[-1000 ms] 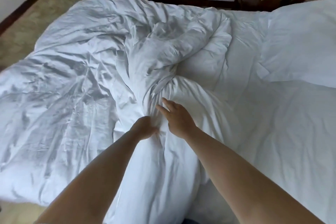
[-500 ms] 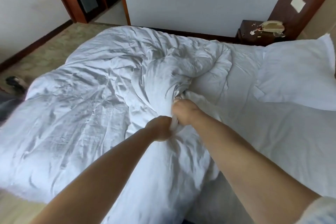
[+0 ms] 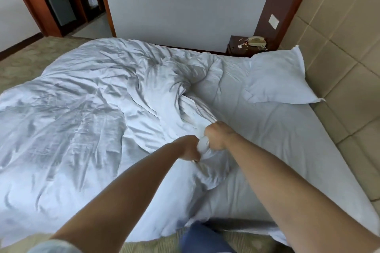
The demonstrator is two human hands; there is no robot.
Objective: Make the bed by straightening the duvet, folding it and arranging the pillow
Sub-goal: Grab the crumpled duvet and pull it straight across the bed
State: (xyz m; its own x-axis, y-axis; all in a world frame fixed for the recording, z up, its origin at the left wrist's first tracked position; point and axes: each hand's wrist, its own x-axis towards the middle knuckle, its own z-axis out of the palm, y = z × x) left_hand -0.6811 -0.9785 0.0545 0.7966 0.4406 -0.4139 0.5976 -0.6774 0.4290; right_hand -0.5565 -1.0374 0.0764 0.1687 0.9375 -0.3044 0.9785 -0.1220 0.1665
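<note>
A rumpled white duvet [image 3: 72,121] covers the left and middle of the bed, bunched into a twisted ridge near the centre. My left hand [image 3: 190,148] and my right hand [image 3: 217,134] sit side by side, both gripping a gathered fold of the duvet at the near end of that ridge. A white pillow [image 3: 277,80] lies at the right, against the padded beige headboard [image 3: 339,51]. Bare white sheet [image 3: 277,150] shows between the duvet and the pillow.
A dark nightstand [image 3: 236,47] with a beige telephone [image 3: 257,42] stands beyond the bed's far side. A wooden wardrobe [image 3: 61,0] with open shelves is at the back left. Patterned carpet [image 3: 24,61] surrounds the bed. My blue trouser leg [image 3: 203,238] shows at the near edge.
My right hand went from open above the fold to gripping it. Both hands have pulled the bunched duvet toward me, and my view has lifted to show the headboard and wardrobe.
</note>
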